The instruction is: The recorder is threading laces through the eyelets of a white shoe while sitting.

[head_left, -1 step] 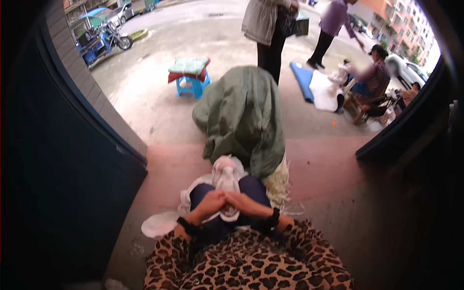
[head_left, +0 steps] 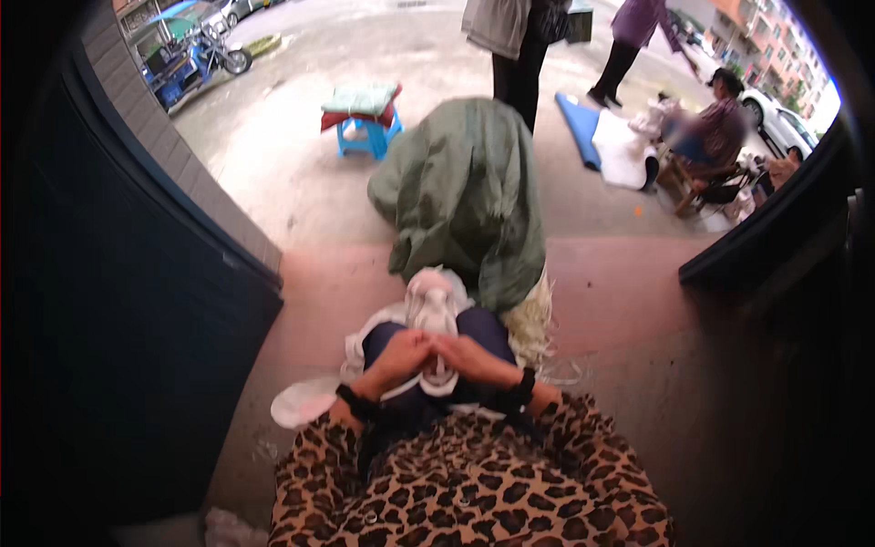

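My left hand [head_left: 402, 357] and my right hand [head_left: 468, 356] meet fingertip to fingertip above my lap. Both have their fingers bent in on a white and pale pink piece of cloth [head_left: 432, 315], which runs forward between my knees. Part of it hangs below my fingers; its exact kind is unclear. Just beyond the cloth rises a large green sack [head_left: 469, 196], bulging and creased. Pale strips or strings [head_left: 531, 330] spill out by its lower right side. A flat, round whitish piece [head_left: 303, 403] lies on the floor beside my left forearm.
Dark door panels [head_left: 118, 301] flank me. Outside stands a blue stool [head_left: 363, 139] with folded cloths [head_left: 361, 102] on top. Two people stand farther off; a seated person [head_left: 720, 128] is at the right, near a blue mat [head_left: 579, 128]. A blue three-wheeler [head_left: 187, 68] is parked far left.
The whole view has shifted, so the scene sits slightly higher and farther right. My hands stay together on the cloth. The standing person in purple appears to lean with an arm still stretched out.
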Motion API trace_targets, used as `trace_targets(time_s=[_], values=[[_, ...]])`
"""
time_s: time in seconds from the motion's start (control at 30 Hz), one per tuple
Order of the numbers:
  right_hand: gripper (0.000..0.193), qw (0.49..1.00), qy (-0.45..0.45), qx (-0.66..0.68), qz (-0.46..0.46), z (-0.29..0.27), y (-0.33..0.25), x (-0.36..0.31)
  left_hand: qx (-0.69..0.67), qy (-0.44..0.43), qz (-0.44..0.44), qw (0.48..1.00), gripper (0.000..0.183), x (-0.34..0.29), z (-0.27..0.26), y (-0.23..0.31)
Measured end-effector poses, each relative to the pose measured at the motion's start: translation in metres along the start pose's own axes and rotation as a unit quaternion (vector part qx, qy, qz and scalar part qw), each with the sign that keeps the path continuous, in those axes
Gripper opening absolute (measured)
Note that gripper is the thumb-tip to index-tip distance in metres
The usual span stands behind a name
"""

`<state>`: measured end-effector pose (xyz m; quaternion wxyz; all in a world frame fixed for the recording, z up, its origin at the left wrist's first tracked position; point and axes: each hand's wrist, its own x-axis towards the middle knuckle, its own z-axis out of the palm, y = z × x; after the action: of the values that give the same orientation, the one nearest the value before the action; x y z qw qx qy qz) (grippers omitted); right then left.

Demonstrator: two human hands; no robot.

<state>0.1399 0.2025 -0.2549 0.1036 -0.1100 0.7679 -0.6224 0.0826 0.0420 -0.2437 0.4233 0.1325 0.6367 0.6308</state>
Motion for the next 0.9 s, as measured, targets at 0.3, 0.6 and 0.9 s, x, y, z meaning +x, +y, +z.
trace_targets(time_s=[0.3, 0.6, 0.9], values=[[0.025, 0.968, 0.175, 0.058, 0.169, -0.067, 0.074, 0.048, 0.475, 0.169, 0.172, 0.846, 0.022, 0.083, -0.032, -0.027], [0.021, 0.975, 0.159, -0.006, 0.157, -0.038, 0.082, 0.032, 0.503, 0.182, 0.169, 0.828, 0.017, 0.095, -0.023, -0.049], [0.018, 0.942, 0.212, -0.237, 0.103, -0.030, 0.078, 0.039, 0.467, 0.203, 0.141, 0.849, 0.014, 0.098, -0.021, -0.047]])
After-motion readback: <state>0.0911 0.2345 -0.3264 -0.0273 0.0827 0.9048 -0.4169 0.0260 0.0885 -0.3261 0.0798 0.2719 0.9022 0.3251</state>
